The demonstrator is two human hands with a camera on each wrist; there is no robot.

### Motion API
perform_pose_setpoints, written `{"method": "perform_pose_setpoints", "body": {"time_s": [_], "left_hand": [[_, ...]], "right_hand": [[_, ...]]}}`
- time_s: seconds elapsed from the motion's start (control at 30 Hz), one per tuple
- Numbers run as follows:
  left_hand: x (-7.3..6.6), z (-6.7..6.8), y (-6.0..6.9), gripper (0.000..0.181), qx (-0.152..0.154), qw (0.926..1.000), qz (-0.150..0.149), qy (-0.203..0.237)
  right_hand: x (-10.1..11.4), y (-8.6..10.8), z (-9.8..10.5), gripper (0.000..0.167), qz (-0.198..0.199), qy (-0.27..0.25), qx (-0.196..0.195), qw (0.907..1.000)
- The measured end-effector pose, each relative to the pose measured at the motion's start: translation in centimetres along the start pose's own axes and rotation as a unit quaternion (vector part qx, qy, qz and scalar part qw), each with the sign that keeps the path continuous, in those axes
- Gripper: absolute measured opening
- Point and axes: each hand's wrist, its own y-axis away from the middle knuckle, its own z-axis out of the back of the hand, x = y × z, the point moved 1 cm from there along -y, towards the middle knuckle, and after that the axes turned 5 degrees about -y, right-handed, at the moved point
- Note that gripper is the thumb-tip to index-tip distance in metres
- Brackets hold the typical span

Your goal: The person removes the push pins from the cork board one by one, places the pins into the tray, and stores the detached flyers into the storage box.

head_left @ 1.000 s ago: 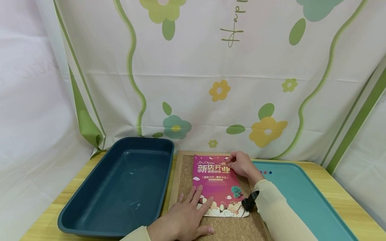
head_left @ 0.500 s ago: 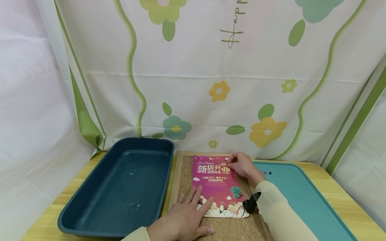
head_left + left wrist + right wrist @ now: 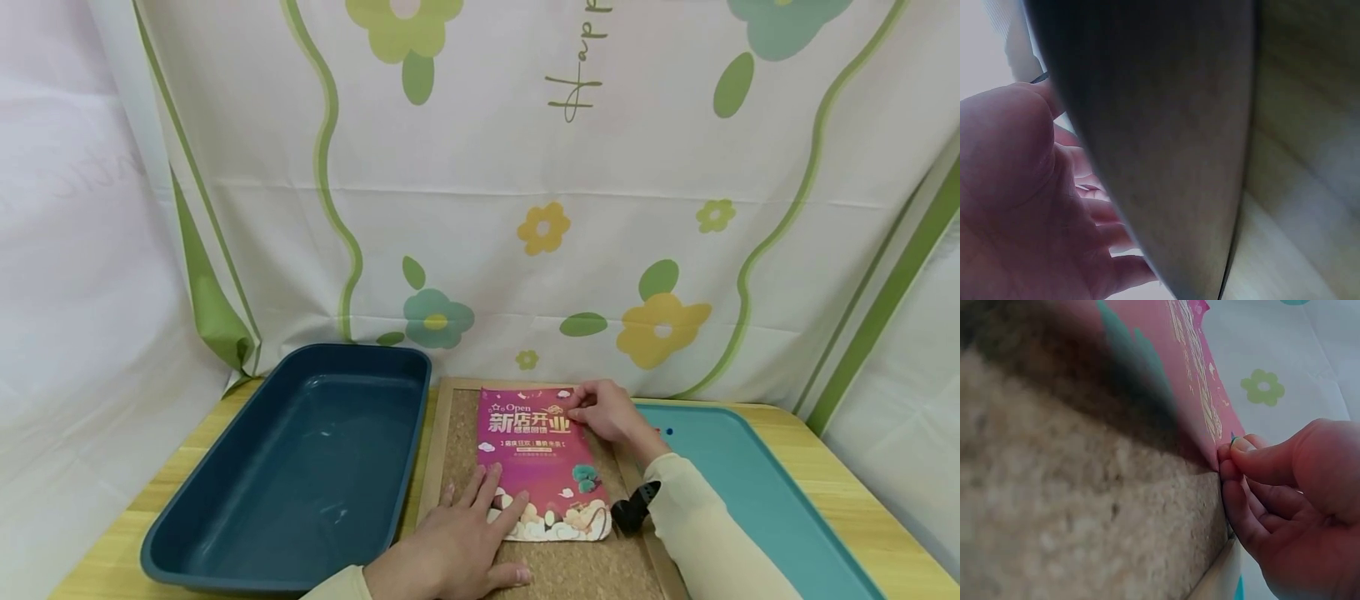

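A purple-pink poster [image 3: 536, 467] with gold lettering lies on a wood-framed cork board [image 3: 459, 433]. My left hand [image 3: 468, 533] rests on the poster's lower left part with fingers spread, the thumb on the cork. At the upper right corner is my right hand [image 3: 606, 412]. In the right wrist view its thumb and index finger pinch a small push pin [image 3: 1234, 437] beside the poster's edge; only a bluish bit shows, and its point is hidden. There, the poster's near edge bows up from the cork. The left wrist view shows the palm [image 3: 1016, 200] beside a dark board edge.
A deep dark-blue tub [image 3: 292, 475] stands left of the board. On the right lies a flat teal tray [image 3: 757, 483] with small red and blue pins [image 3: 669, 432] near the right forearm. A flower-print cloth [image 3: 480, 250] hangs behind the wooden table [image 3: 862, 492].
My right hand stays at the poster's upper right corner, while its wrist and forearm shift slightly right. The black wrist camera moves off the poster's lower right corner. My left hand keeps still.
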Motion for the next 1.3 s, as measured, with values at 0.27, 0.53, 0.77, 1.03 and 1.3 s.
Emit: {"method": "perform_pose_setpoints", "body": {"time_s": [0.27,0.53,0.77,1.03,1.3], "left_hand": [[0.1,-0.1,0.1,0.080,-0.005,1.0000,-0.004,-0.004],[0.1,-0.1,0.1,0.079,-0.007,1.0000,-0.005,-0.001],[0.1,0.0,0.2,0.079,-0.006,1.0000,-0.005,-0.001],[0.0,-0.1,0.1,0.079,-0.005,1.0000,-0.005,-0.003],[0.0,-0.1,0.2,0.080,-0.007,0.9999,-0.004,-0.007]], "right_hand": [[-0.4,0.4,0.4,0.009,0.016,0.001,0.004,0.9999],[-0.7,0.9,1.7,0.004,0.045,0.009,-0.007,0.9989],[-1.4,1.3,3.0,0.009,0.059,0.027,-0.022,0.9977],[-2.3,2.0,4.9,0.012,0.065,0.030,-0.029,0.9970],[-4.4,2.6,6.7,0.014,0.055,0.034,-0.032,0.9974]]}}
